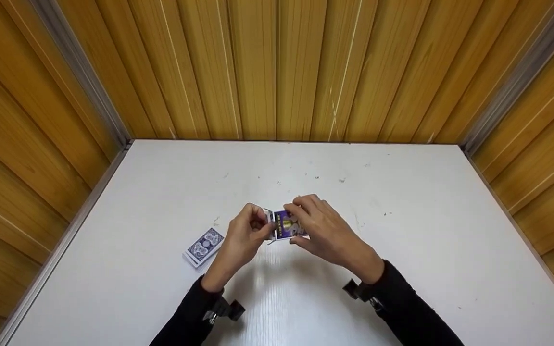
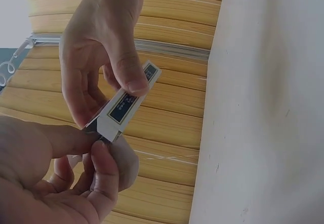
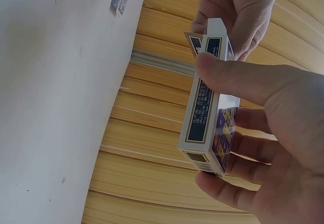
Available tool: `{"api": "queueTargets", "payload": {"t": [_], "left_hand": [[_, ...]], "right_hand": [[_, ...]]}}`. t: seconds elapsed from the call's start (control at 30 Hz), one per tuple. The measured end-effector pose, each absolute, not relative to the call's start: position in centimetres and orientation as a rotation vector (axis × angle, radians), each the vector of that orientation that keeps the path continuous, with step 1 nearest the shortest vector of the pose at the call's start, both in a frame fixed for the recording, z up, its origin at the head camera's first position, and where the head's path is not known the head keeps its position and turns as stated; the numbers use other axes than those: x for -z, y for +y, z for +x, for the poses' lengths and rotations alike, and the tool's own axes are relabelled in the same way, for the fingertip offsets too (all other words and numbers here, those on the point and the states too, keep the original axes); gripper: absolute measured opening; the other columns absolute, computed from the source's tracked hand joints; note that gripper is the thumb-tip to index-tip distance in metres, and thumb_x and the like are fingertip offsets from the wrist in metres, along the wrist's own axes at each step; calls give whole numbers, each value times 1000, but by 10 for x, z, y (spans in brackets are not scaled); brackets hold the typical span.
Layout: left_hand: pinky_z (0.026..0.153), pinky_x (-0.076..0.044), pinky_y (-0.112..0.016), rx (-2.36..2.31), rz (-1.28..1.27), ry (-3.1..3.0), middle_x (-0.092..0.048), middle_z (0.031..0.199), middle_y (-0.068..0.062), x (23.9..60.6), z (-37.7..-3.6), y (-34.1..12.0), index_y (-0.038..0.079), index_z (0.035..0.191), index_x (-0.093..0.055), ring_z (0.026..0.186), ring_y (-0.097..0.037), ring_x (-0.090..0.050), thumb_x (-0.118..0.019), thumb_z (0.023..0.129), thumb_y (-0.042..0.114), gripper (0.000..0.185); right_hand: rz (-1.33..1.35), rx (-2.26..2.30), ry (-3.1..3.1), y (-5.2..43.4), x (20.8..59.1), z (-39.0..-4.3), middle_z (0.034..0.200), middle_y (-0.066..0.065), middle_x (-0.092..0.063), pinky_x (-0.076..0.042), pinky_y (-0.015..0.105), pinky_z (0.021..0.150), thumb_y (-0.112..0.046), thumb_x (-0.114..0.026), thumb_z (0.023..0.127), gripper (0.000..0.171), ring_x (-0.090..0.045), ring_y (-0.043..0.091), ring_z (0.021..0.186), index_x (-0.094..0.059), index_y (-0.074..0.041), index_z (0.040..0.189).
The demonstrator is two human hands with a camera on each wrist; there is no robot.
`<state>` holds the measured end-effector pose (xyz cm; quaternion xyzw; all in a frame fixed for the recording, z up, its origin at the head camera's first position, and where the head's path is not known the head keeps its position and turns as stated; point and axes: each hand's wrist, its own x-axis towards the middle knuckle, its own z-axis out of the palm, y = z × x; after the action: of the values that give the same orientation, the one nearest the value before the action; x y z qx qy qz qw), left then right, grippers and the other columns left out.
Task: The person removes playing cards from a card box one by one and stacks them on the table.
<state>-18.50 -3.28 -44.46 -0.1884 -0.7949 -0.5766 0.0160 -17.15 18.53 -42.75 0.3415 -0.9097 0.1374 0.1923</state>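
Observation:
My right hand (image 1: 331, 234) grips a playing-card box (image 1: 288, 225) with a purple printed face, held above the table. In the right wrist view the thumb lies on the narrow dark-labelled side of the box (image 3: 200, 114), with the fingers along the other side. At the box's left end my left hand (image 1: 242, 236) pinches the end flap between thumb and index finger. A small white side flap (image 3: 216, 27) stands out there. The inside of the box is hidden. Below my left hand, a deck of blue-backed playing cards (image 1: 205, 246) lies on the table.
The white table (image 1: 402, 192) has small dark marks on its surface. Yellow wood-look panels (image 1: 277, 72) wall it at the back and both sides, with grey metal strips in the corners.

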Motion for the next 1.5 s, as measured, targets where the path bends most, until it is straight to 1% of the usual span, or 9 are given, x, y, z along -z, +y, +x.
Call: {"api": "queueTargets", "payload": {"t": [0.3,0.57,0.77,0.9,1.0,1.17,1.27,1.4,1.5], "left_hand": [[68,-51,-21,1802,-641,-2416,-70,94,-14,440,-187,-36,-3,122,-51,81,-18,-63,-63,91,-10,34],[64,-45,-24,1461,-640,-2493,-64,97,-6,428,-186,-44,5,129,-66,76,-16,-54,-57,88,-9,44],[74,-50,-32,1186,-686,-2566,-54,115,-9,423,-185,-48,3,125,-69,88,-19,-56,-76,89,2,37],[88,-53,-37,1012,-778,-2628,-47,128,-13,422,-180,-52,2,128,-63,105,-23,-56,-90,81,15,56],[90,-53,-37,832,-850,-2643,-45,131,-13,423,-175,-53,1,126,-58,110,-25,-52,-96,73,22,68],[82,-53,-34,612,-841,-2649,-49,115,-10,428,-171,-45,0,115,-55,100,-23,-51,-97,70,22,66],[78,-52,-35,525,-842,-2641,-52,105,-8,431,-171,-41,1,121,-55,94,-23,-52,-96,72,20,66],[80,-53,-37,457,-869,-2606,-56,106,-11,431,-172,-42,2,133,-58,98,-27,-54,-94,76,19,70],[83,-53,-39,456,-875,-2586,-56,110,-12,430,-172,-45,1,133,-60,101,-30,-55,-93,76,17,67]], "right_hand": [[920,-424,-2578,191,426,-174,126,10,-58,-50,41,96,-24,-93,78,68,-54,25,116,-60,-4,135],[897,-447,-2576,200,424,-177,128,11,-58,-50,41,96,-25,-93,79,70,-55,26,117,-60,-3,136],[904,-455,-2581,200,425,-179,127,12,-58,-51,40,95,-26,-91,80,69,-56,25,116,-60,-3,137],[910,-471,-2597,198,424,-178,127,11,-58,-51,40,96,-27,-91,80,68,-56,25,116,-60,-3,136],[923,-467,-2609,197,425,-177,127,10,-58,-51,40,96,-26,-92,79,69,-55,25,116,-60,-5,136],[950,-451,-2617,195,426,-176,125,8,-57,-51,39,95,-25,-93,78,69,-55,23,115,-60,-7,136],[949,-445,-2623,194,427,-176,125,8,-57,-51,38,95,-24,-93,78,69,-55,23,115,-60,-6,136],[941,-447,-2627,194,427,-176,126,9,-58,-50,39,97,-24,-92,79,69,-55,24,117,-60,-6,137],[944,-455,-2621,194,426,-176,127,10,-58,-50,39,97,-26,-91,80,68,-55,25,117,-59,-5,137]]}}
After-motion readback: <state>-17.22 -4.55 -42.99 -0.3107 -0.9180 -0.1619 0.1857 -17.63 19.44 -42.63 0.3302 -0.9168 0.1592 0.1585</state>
